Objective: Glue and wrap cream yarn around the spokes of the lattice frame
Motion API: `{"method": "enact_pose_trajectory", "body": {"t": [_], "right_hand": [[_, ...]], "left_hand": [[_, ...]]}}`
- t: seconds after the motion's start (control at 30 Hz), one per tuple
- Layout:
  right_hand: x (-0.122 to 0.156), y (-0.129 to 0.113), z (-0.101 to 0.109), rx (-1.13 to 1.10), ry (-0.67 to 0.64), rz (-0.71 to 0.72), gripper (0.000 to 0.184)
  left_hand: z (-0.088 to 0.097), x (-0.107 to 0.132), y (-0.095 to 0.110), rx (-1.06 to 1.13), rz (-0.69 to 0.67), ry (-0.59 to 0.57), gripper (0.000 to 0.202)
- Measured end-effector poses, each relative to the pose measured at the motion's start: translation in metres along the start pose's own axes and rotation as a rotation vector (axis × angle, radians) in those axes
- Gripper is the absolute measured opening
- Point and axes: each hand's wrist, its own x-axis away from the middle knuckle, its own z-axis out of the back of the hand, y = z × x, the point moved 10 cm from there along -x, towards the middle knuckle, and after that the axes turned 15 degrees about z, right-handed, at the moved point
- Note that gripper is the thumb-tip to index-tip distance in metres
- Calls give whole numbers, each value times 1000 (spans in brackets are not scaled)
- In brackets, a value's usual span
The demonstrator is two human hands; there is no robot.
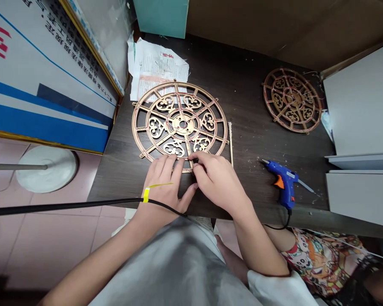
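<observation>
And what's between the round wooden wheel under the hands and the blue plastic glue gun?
A thin, straight, cream-coloured stick on the dark tabletop; the head view shows it.

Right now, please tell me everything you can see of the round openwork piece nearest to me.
The round openwork piece looks wooden, light brown, with concentric rings, spokes, scrollwork, reddish lines, rim tabs and a central hole. It lies flat on the tabletop, its far edge over paper. Your left grip and right grip touch its near side.

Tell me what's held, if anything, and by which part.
Left hand rests on the near side of the larger openwork wheel; right hand touches there too, but whether it pinches cannot be told.
</observation>
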Motion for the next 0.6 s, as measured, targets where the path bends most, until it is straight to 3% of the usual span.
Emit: {"method": "enact_pose_trajectory", "body": {"t": [0.37, 0.6], "right_hand": [[3, 1, -2, -64, 12, -1, 36], [6, 17, -4, -336, 114, -41, 39]], "left_hand": [[-3, 0, 2, -10, 1, 5, 56], [-8, -1, -4, -2, 89, -37, 64]]}}
